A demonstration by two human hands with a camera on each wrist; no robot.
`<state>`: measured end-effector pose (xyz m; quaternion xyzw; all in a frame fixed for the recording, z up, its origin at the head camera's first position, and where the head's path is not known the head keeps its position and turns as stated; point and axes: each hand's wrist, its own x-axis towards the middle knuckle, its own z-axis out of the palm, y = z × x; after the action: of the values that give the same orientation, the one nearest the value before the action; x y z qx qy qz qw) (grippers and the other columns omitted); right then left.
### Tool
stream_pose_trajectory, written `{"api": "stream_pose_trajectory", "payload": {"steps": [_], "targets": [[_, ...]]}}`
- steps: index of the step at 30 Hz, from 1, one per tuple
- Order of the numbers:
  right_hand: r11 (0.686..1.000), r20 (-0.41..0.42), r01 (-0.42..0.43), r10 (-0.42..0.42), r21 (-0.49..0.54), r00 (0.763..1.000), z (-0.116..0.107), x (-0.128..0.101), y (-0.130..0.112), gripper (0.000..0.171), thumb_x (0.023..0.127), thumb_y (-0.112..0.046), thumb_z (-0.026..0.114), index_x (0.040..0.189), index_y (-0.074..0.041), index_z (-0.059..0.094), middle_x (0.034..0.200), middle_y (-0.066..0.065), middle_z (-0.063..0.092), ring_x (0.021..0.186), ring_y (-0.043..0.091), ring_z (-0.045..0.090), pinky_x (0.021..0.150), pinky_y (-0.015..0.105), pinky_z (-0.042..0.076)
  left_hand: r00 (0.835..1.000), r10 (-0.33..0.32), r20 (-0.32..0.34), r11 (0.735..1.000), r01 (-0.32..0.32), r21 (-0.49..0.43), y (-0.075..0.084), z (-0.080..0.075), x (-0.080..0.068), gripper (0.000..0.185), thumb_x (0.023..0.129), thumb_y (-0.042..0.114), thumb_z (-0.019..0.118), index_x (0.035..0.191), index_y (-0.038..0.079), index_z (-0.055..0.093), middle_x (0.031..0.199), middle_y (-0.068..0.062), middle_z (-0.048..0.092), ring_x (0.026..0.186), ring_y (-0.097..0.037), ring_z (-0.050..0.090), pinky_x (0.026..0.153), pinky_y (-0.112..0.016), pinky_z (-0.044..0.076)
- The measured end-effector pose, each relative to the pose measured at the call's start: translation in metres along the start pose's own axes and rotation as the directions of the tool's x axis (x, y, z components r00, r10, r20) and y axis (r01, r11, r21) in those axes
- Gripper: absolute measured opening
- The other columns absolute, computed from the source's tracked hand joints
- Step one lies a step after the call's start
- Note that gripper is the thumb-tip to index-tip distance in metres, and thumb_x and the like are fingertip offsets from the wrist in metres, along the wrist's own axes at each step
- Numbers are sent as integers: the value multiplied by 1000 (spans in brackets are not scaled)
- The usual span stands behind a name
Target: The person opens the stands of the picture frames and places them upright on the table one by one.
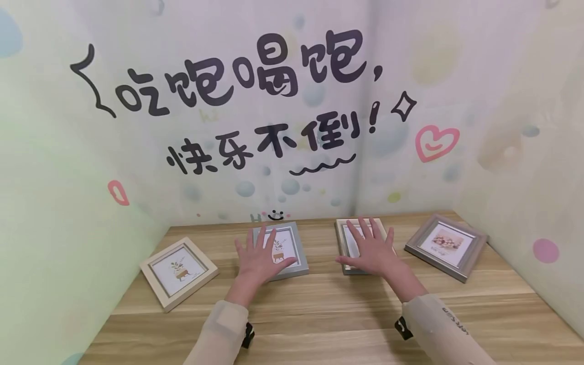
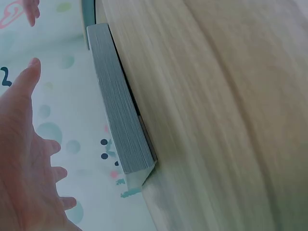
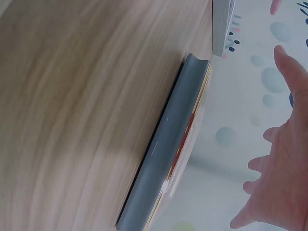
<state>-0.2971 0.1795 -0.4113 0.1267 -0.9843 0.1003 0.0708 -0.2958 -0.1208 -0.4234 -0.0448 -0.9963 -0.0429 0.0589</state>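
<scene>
My left hand [image 1: 260, 261] hovers with spread fingers above a blue-grey picture frame [image 1: 298, 248] that holds a plant print. In the left wrist view a gap shows between that hand [image 2: 24, 159] and the frame's side [image 2: 118, 106]. Fingers fanned out, my right hand [image 1: 371, 249] is over a second picture frame [image 1: 339, 243] with a pale face and dark sides, covering most of its picture. The right wrist view has this hand [image 3: 284, 168] apart from the frame's grey side [image 3: 166, 144]. Neither hand holds anything.
A cream picture frame [image 1: 203, 276] with a plant print lies angled at the left of the wooden table [image 1: 319, 324]. At the right, a brown-grey picture frame [image 1: 474, 253] with a pink picture lies angled near the table's edge. A printed wall [image 1: 274, 192] stands behind.
</scene>
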Motion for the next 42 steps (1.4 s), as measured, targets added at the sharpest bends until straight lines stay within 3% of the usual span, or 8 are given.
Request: {"api": "stream_pose_trajectory", "payload": {"steps": [13,30,42], "targets": [[999,25,25,-26,33,999,1,-2,-14,100,82,-67,64,158,-14,26,165,23,18,151,50,15,110,83,2,1000,-13,0,999,13,-30,-7,0,-5,104,78,86,48,158,24,27,169,-8,13,155,-40,10,119,-73,8],[992,13,89,-91,93,996,15,3,-29,98,82,-61,69,157,-11,30,163,22,24,152,46,16,114,79,13,1000,-28,13,998,29,-57,-18,6,-8,105,78,84,51,159,21,26,168,-9,15,154,-44,13,120,-72,7],[975,4,168,-171,146,985,20,6,-43,94,82,-54,75,153,-7,35,160,25,30,147,51,25,116,71,24,999,-32,6,997,33,-65,-19,3,-10,104,78,81,55,157,18,31,167,-11,21,152,-45,19,121,-69,13]]}}
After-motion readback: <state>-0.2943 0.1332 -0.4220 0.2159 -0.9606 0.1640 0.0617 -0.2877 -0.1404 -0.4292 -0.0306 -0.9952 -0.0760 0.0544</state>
